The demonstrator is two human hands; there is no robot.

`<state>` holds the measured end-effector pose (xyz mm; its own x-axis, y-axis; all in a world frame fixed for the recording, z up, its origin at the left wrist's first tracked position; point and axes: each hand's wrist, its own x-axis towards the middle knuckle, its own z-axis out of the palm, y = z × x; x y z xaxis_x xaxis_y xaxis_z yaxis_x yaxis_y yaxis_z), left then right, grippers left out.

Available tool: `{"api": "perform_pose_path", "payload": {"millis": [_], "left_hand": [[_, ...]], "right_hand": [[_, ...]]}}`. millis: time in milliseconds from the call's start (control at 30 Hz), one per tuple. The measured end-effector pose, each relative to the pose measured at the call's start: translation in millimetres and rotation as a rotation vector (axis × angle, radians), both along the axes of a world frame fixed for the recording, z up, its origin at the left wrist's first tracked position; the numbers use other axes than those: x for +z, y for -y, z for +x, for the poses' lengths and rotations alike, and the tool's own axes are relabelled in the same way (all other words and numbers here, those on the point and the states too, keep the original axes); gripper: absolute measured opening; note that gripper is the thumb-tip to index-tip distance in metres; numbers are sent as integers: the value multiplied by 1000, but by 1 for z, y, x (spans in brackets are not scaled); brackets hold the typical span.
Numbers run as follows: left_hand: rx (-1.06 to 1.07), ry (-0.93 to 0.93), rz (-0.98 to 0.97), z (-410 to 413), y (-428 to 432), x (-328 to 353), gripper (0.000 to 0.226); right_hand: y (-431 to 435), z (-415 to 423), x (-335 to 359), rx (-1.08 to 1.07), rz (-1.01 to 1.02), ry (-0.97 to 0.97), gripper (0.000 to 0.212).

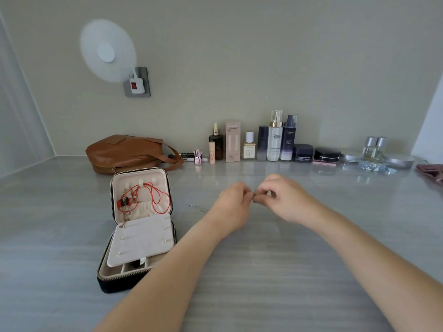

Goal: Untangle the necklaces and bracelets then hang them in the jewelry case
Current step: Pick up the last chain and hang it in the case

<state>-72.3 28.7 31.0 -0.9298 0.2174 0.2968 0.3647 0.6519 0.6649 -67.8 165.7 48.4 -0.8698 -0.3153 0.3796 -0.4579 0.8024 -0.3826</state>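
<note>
Silver-grey and hair-thin, too fine to resolve: logged a small piece of jewellery [254, 197], probably chain or clasp, pinched from both sides just above the table [263, 271]. Gripped from the left by left hand [233, 204], fingertips [249, 194] curled tight; gripped from the right by right hand [285, 200] in the same narrow pinch, knuckles nearly touching. Judged the piece's short visible axis as left to right, between the two pinches. Could not tell whether any length hung below. Noted a second fine chain [197, 207] loose on the table, just left of the left wrist. Found jewelry case [141, 245] open well to the left, lid upright, red cords [158, 200] draped from hooks [141, 182] in the lid. Judged left hand the nearer to the case; expected a leftward carry to a free hook. Recorded brown bag [124, 152] and bottles [274, 140] behind, along the wall.
</note>
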Motion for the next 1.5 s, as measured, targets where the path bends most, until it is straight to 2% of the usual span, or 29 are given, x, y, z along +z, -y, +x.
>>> {"api": "perform_pose_path", "payload": {"millis": [100,200,367,467,633,800,933,1033,1167,1267,1367,1500], "left_hand": [[-110,143,415,6,-5,7,28],[-309,303,675,8,-10,6,46],[-365,467,763,13,-9,10,53],[-416,527,765,18,-8,16,46],[-476,486,688,25,-6,18,29],[-465,475,571,28,-6,16,27],[-430,486,534,27,-2,22,28],[-351,391,487,23,10,35,30],[-260,283,316,21,32,61,32],[-234,236,136,25,47,74,33],[-259,213,16,29,64,79,33],[-236,179,-108,33,88,85,32]], "right_hand": [[-1,7,16,38,-279,31,12],[1,16,26,77,-558,142,11],[0,20,34,144,-849,232,17],[-4,20,38,124,-939,210,17],[-10,23,44,67,-842,128,14],[-15,29,54,66,-654,52,8],[-25,25,55,-6,-662,88,10],[-28,21,50,-20,-741,173,11],[-18,20,42,7,-703,233,14],[-3,25,42,-6,-630,181,15],[19,36,47,158,-571,171,25],[66,39,46,490,-408,271,33]]}}
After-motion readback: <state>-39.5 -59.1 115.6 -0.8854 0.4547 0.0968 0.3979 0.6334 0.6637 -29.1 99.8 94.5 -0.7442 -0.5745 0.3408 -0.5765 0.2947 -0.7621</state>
